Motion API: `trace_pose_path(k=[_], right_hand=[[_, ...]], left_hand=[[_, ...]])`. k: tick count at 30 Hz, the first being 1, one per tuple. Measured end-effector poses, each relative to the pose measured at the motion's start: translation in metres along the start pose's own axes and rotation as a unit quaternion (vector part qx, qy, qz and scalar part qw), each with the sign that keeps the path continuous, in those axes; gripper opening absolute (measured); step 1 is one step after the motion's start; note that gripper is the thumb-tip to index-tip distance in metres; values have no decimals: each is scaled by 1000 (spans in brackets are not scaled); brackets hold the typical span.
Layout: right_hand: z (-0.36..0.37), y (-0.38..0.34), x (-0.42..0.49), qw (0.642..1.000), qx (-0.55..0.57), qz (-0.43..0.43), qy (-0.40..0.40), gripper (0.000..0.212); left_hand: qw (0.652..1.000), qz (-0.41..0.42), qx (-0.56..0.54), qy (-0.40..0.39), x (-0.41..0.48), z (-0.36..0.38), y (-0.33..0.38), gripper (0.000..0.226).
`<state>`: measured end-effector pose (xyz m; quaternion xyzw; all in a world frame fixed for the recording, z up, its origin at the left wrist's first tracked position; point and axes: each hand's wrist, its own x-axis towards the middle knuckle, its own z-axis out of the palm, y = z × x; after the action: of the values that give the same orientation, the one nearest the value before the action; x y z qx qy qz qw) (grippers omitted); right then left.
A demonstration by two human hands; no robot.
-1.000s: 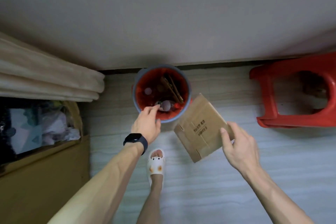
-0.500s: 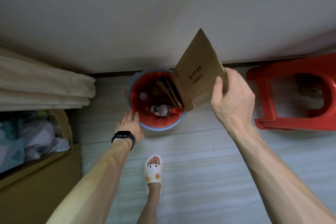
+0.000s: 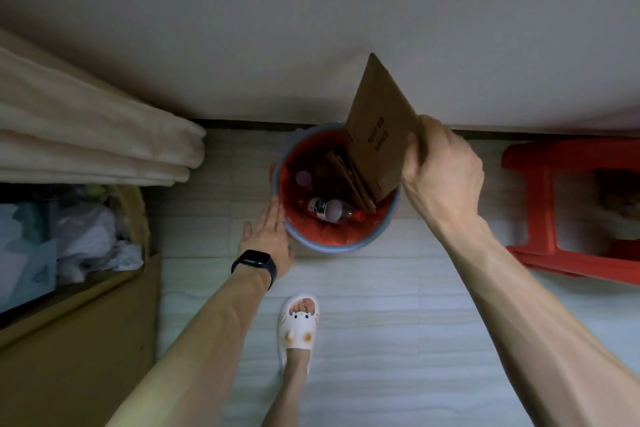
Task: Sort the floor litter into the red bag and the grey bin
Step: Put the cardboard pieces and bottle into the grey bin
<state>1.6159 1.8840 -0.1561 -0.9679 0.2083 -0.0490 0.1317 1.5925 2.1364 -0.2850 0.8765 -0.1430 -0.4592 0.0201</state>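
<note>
We record a pale tiled floor [image 3: 398, 340] bearing the grey bin [image 3: 349, 246] by the wall, a red stool [image 3: 540, 166], a cardboard box [image 3: 86, 340] and one slippered foot [image 3: 299, 322].

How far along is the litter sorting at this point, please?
Done: a bottle and cardboard strips lie in the red-lined grey bin. In hand: the right hand grips a flattened carton, its lower edge inside the bin; the left hand rests flat against the rim. Left: letting go.

Inside the grey bin [image 3: 341, 248], the cardboard sheet [image 3: 377, 135] blocks the 2 o'clock half and a bottle [image 3: 325, 210] lies at 6; 10 o'clock looks open, though dim. Outside: wall [image 3: 277, 45] at 12, red stool [image 3: 530, 163] at 3, floor [image 3: 398, 305] free toward 6.
</note>
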Motion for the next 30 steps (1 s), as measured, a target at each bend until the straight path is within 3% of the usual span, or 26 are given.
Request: trace_pose_path(k=[3,6,12,17,22,24,27,30], right_hand=[[10,-2,-8,1000,-22,-21,1,30],[24,2,-17,999,-10,17,-27,31],[79,29,-48,973,-59,97,-200,30],[119,50,-47,931,-115,114,-326,70],[129,62,-46,890,-124,148,-413,80],[128,67,-47,899,-95,142,-402,74],[109,66,-68,942,4,132,-310,64],[81,67,-118,941,68,138,-301,65]], left_hand=[[1000,-1,2,0,1,0,-1,91],[1000,3,4,-1,0,2,-1,93],[1000,10,6,17,0,7,-3,98],[999,21,18,29,5,14,-8,100],[999,21,35,24,4,19,-11,104],[999,11,48,12,4,12,-8,101],[996,16,86,-7,-3,-1,1,91],[991,31,132,-4,-24,2,16,81]])
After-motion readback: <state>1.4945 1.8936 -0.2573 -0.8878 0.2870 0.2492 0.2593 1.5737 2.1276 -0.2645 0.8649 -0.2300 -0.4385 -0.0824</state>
